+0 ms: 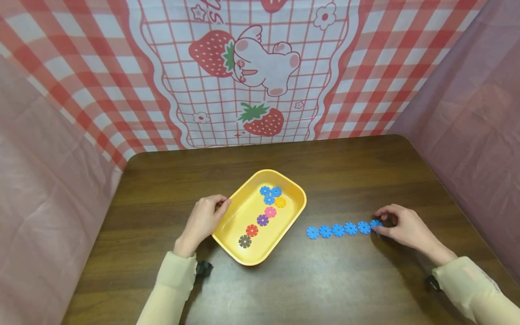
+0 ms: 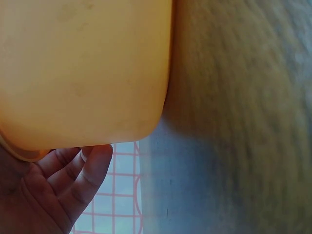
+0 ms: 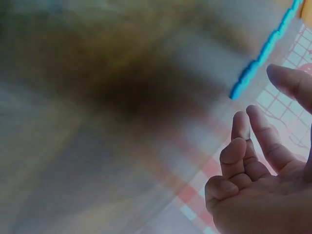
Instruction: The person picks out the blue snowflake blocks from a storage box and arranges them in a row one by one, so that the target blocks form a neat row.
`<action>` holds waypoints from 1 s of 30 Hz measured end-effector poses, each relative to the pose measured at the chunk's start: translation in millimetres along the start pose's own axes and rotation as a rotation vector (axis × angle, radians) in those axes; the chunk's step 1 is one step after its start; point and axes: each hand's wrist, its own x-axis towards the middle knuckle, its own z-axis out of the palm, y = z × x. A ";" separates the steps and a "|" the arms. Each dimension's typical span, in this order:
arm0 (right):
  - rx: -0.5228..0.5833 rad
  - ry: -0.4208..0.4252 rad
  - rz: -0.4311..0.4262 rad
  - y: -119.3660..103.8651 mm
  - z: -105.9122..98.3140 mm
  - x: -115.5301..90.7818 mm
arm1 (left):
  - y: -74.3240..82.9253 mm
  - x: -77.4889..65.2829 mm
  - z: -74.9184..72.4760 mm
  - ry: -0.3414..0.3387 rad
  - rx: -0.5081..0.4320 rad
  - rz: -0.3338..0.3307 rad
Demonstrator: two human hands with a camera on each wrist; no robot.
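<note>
Centre, left hand [image 1: 205, 219] grips yellow oblong plastic tray [image 1: 280, 225]; right hand [image 1: 404, 225], loose, beside blue plastic discs [image 1: 338, 230]. Up top, we catch clipped lettering [image 1: 215, 17].

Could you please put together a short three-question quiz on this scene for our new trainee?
1. Count: in the head view, how many discs make up the row of blue discs on the table?
2. True or false: the left hand grips the edge of the yellow tray, while the right hand is at the end of the row farthest from that tray.
3. Fill in: inside the tray, the purple disc lies between the pink disc and the ____ disc.

Key: 1. Six. 2. True. 3. Red.
</note>
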 end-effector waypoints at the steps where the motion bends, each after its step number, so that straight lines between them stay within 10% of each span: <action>1: 0.000 0.004 -0.001 -0.9 -1.2 1.3 | 0.1 0.0 0.0 0.000 0.000 -0.001; 15: 0.056 -0.029 -0.022 -34.7 -2.6 34.8 | -0.6 -1.3 0.5 -0.006 0.001 -0.010; 30: 0.191 -0.100 -0.156 -120.5 18.2 99.5 | -1.2 0.6 1.1 0.002 -0.004 0.008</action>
